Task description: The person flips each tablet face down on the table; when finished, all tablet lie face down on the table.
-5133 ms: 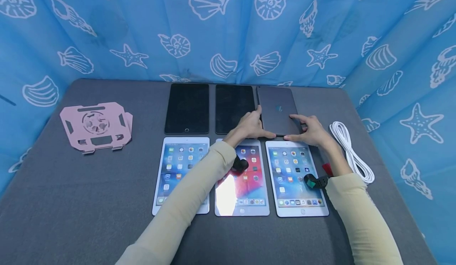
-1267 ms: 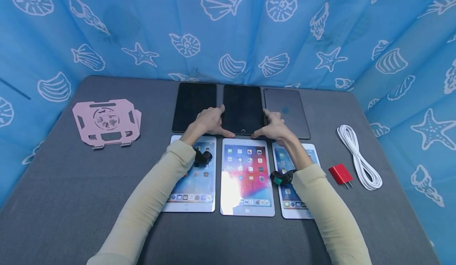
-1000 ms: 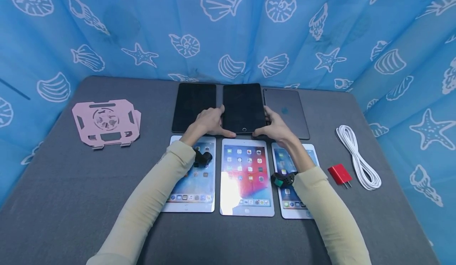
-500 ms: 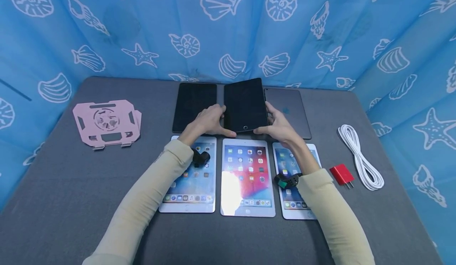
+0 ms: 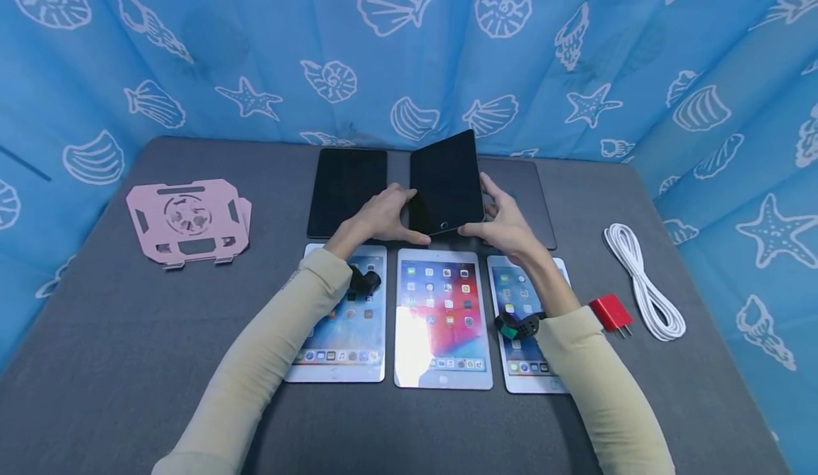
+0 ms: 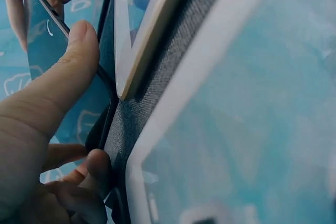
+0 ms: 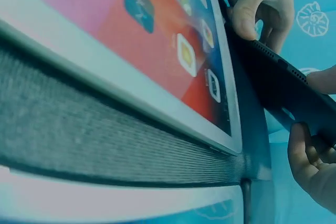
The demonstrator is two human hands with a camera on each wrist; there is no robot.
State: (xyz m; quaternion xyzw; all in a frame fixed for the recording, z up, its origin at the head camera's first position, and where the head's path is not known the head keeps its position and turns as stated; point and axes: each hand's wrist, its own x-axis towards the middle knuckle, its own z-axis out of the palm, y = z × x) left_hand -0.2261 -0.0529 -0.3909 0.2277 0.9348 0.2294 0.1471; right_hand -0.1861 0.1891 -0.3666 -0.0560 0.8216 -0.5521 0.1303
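— Lifted further than half a second ago, the black tablet (image 5: 446,182) now tilts up off the table (image 5: 115,333), its far edge raised and swung toward the right. A second ago it lay flat in the middle of the back row.

— Who holds it?

— Both hands. The left hand (image 5: 382,216) grips its near left corner, thumb on the screen side and fingers curled beneath; the left wrist view shows that thumb (image 6: 58,82) pressed on the dark edge. The right hand (image 5: 505,223) grasps the near right corner the same way, fingers wrapped round the side.

— Where is it exactly?

— Held just above the far middle of the table, between the dark tablet (image 5: 347,192) lying flat on its left and the grey tablet (image 5: 533,198) lying back-up on its right, which it partly hides.

— And nearer the person?

— Three lit white tablets in a row toward the near edge: the left one (image 5: 341,326) under the left sleeve, the middle one (image 5: 442,315) in plain sight, the right one (image 5: 520,333) partly under the right forearm.

— Anything toward the sides?

— A red charger plug (image 5: 611,313) and a coiled white cable (image 5: 642,280) near the right edge, a pink stand (image 5: 187,218) near the left edge. A blue curtain (image 5: 409,42) printed with shells hangs behind.
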